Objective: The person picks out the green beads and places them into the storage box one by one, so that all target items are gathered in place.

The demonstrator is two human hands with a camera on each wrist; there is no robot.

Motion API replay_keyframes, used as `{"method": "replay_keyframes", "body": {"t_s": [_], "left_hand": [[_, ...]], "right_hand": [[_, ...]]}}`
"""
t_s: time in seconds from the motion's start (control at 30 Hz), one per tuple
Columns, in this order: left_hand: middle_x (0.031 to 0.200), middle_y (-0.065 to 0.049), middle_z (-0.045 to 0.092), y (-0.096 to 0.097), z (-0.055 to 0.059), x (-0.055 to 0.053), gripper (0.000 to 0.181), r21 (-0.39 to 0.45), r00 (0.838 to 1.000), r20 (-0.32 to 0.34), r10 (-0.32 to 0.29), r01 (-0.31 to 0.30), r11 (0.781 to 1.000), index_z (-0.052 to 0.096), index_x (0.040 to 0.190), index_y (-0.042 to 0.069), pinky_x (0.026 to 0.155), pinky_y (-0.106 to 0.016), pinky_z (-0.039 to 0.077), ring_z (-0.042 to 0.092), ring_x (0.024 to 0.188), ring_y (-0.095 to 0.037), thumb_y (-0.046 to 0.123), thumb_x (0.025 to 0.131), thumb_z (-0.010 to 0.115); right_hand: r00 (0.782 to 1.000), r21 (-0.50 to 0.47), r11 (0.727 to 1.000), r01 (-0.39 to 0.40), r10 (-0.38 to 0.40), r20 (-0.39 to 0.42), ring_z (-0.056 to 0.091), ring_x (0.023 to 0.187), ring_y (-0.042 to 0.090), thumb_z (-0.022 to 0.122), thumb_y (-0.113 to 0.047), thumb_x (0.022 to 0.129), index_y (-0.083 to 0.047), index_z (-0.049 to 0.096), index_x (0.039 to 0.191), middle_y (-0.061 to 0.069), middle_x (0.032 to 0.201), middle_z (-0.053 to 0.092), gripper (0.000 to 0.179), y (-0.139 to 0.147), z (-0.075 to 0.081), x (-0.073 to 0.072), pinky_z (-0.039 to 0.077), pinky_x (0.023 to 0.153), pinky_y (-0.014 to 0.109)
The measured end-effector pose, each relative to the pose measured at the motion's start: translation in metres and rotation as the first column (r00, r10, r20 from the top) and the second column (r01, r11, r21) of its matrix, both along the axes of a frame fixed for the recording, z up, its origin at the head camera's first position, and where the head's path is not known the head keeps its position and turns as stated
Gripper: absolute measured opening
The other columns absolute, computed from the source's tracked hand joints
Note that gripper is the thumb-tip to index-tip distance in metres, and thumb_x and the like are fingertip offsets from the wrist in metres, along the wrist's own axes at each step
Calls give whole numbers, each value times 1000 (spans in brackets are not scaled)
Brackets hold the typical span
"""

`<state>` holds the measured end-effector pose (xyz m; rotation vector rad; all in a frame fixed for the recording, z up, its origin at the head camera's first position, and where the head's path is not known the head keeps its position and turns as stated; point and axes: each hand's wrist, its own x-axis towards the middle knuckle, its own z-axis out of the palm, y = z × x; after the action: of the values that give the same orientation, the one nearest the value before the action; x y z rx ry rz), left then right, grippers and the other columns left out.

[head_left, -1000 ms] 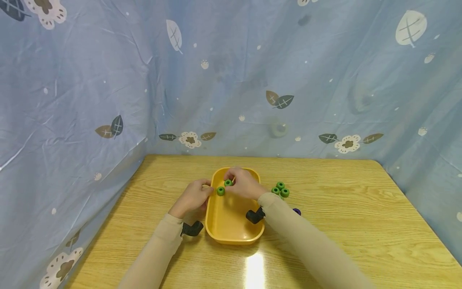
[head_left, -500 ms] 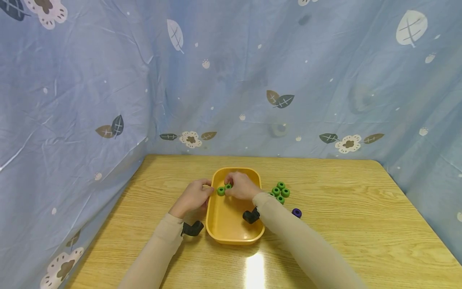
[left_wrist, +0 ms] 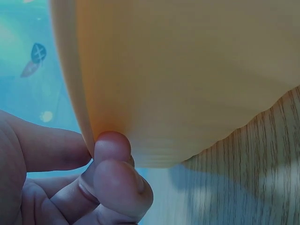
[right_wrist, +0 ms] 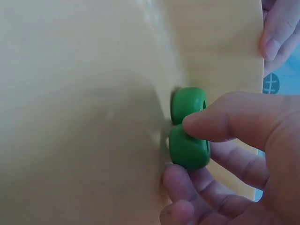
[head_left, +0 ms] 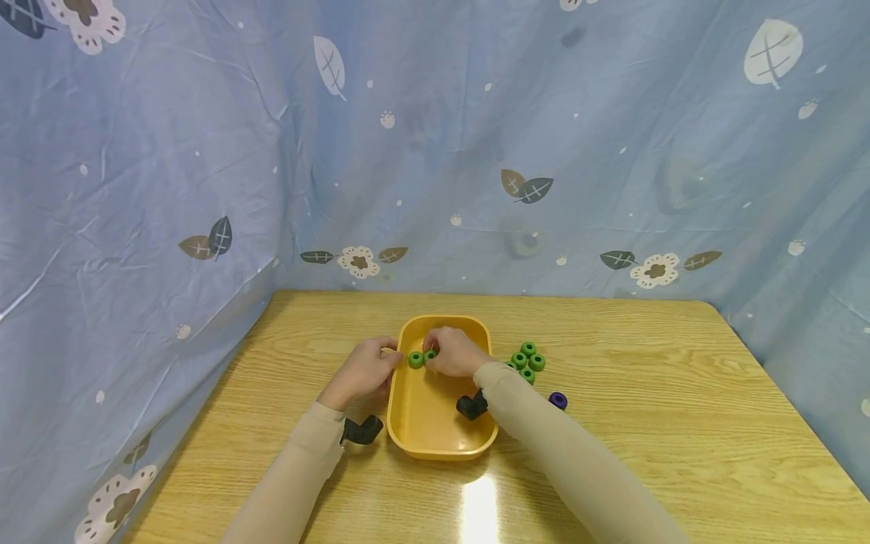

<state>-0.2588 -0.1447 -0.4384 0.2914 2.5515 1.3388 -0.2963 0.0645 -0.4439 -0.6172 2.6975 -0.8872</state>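
Note:
A yellow plastic tray [head_left: 442, 423] with rounded corners stands on the table. My left hand [head_left: 363, 370] pinches its left rim, thumb at the edge and fingertips [left_wrist: 112, 147] against the outer wall. Inside the tray, my right hand [head_left: 454, 353] holds a green bead [right_wrist: 189, 147] with a hole through it between thumb and fingers. A second green bead [right_wrist: 188, 105] sits right beside it, on the side towards the left rim; in the head view this bead [head_left: 416, 360] shows left of the right fingertips.
Several more green beads [head_left: 529, 349] lie on the wooden table [head_left: 652, 408] to the right of the tray, some partly hidden by the right sleeve. A purple bead [head_left: 558, 400] lies nearer. Blue patterned cloth [head_left: 435, 151] hangs behind and at the sides.
My right hand has lowered its green bead into the tray, down beside the other bead. The purple bead has come out from behind the right sleeve. The left hand stays at the rim.

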Motion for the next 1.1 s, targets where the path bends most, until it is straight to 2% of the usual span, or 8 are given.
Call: {"method": "replay_keyframes", "body": {"t_s": [0.33,0.6,0.8,1.1], "left_hand": [[63,-6,64,0,1,0,34,-3,1000,-7,-9,9,1000,61,137,-2,51,-36,54,64,54,-32,15,108,54],[62,-6,64,-1,2,0,35,-3,1000,-4,-11,11,1000,59,139,-2,50,-33,51,62,53,-35,14,108,54],[62,-7,64,-1,0,-1,34,9,1000,1,-8,8,1000,60,137,-2,49,-32,50,60,49,-25,14,108,54],[64,-7,63,0,0,-1,34,12,1000,3,-3,3,1000,61,136,-2,48,-30,50,58,49,-19,14,107,55]], "right_hand": [[1000,4,1000,-7,7,-5,59,84,19,78,-9,93,-8,71,107,8,100,67,16,0,0,0,53,79,36],[1000,4,1000,-4,4,-17,58,83,20,78,-8,92,-7,71,107,8,99,67,16,0,2,0,53,78,36],[999,0,1000,16,-16,-38,58,83,21,77,-9,93,-5,72,111,11,102,66,20,0,3,1,52,78,36],[997,-49,998,50,-53,-56,61,99,24,74,-11,95,-6,72,117,13,113,67,23,9,20,10,54,88,41]]}}
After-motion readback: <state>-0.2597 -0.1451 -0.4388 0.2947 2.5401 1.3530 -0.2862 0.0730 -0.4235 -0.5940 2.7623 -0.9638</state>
